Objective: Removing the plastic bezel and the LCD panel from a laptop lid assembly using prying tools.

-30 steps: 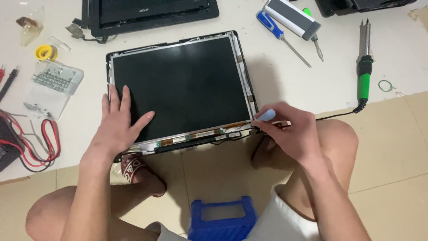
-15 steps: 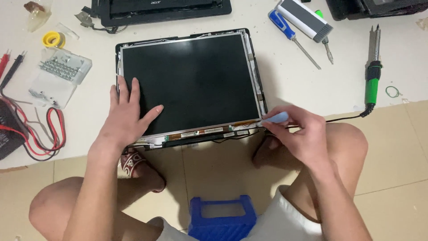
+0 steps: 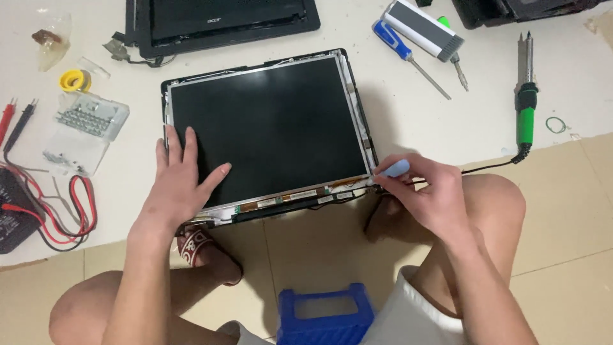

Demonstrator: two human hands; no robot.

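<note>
Screen panel (image 3: 268, 128) glossy black, thin metal frame; soldering iron (image 3: 525, 105) green plastic grip.

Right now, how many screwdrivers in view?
3: a blue-handled screwdriver on the white surface upper right, a green-tipped one partly under the grey case, and a light-blue-handled one in the right hand.

There is a single view, from a camera on the person's head, looking steeply down and slightly forward over the bare knees onto the floor. It sits close: the hands, left (image 3: 182, 185) and right (image 3: 424, 191), fill the lower middle, with the screen panel (image 3: 268, 128) lying flat at centre. The forearms enter from the bottom edge, and the tools along the top edge mark the far limit of the view.
</note>
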